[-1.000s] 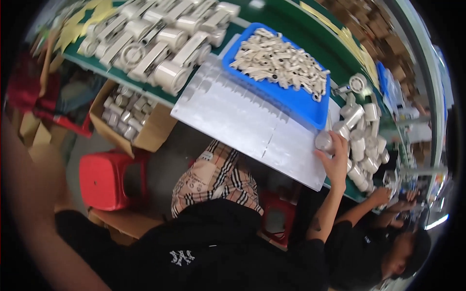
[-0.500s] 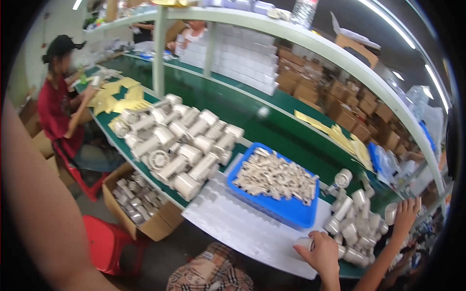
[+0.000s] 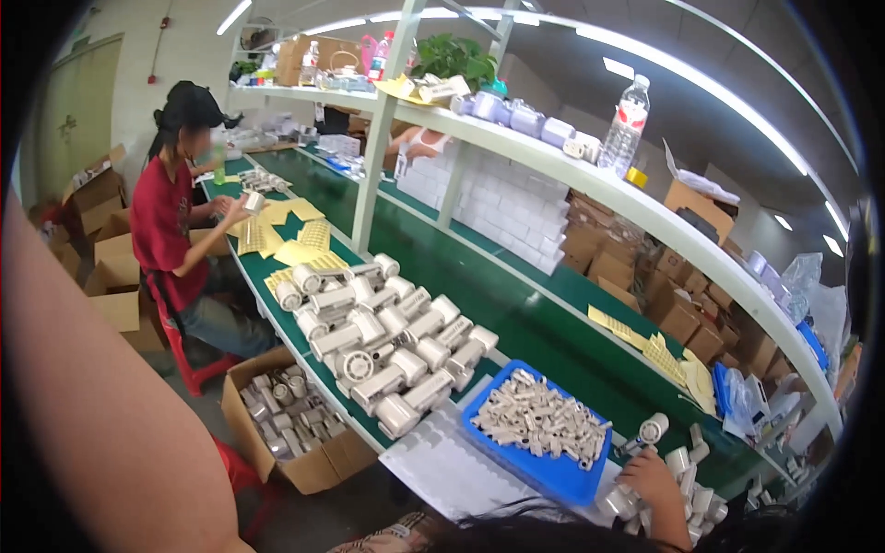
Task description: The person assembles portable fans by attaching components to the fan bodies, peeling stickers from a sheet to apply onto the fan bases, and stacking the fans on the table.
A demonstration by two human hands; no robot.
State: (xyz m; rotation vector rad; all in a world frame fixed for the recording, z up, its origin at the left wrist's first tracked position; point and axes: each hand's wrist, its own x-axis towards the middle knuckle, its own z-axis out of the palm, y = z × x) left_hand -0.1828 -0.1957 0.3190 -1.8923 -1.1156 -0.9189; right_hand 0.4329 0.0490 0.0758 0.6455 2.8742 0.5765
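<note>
At the lower right, my left hand [image 3: 652, 479] lies over a heap of off-white plastic parts with rounded ends [image 3: 698, 502]. Its fingers bend downward there, and whether they grip a part is hidden. My right hand does not show; dark hair [image 3: 590, 539] covers the lower right edge. Beside the left hand stands a blue tray [image 3: 544, 477] of small pale plastic pieces [image 3: 539, 419]. One round-ended part [image 3: 653, 428] stands just beyond the fingers. A large bare arm [image 3: 120, 387], very near the camera, fills the left side; its hand is out of view.
Several rows of white plastic housings [image 3: 396, 336] cover the green table left of the tray. A carton of parts [image 3: 318, 465] sits on the floor. A co-worker in red [image 3: 166, 207] handles a white part. A shelf [image 3: 544, 138] spans above the table.
The view has tilted upward, so the table sits lower. My left hand has moved from a cylindrical part by the tray onto the heap. My right hand has left view; hair has appeared.
</note>
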